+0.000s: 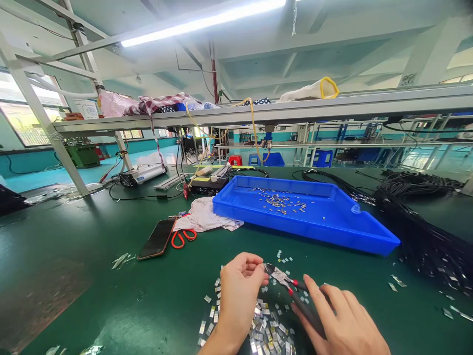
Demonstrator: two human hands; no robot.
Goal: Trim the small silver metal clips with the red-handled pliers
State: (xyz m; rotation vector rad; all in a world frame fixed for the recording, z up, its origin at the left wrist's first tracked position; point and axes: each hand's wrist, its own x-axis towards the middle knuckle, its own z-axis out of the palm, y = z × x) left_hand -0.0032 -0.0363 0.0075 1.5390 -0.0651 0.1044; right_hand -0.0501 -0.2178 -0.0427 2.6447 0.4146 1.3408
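My left hand [238, 296] is pinched at the fingertips, held right against the jaws of small cutting pliers [284, 280]; whatever it pinches is too small to name. My right hand [342, 320] is wrapped round the pliers' red and black handles. Under both hands lies a pile of small silver metal pieces [264, 328] on the green table [111, 305]. Beyond them stands a blue plastic tray [314, 217] with several more metal pieces [281, 201] scattered inside.
A dark phone [157, 238], orange-handled scissors [183, 236] and a white cloth [207, 217] lie left of the tray. Bundles of black cables [421, 217] fill the right side. An overhead shelf [258, 112] holds bags and cloth. Loose metal bits [397, 282] dot the table at right.
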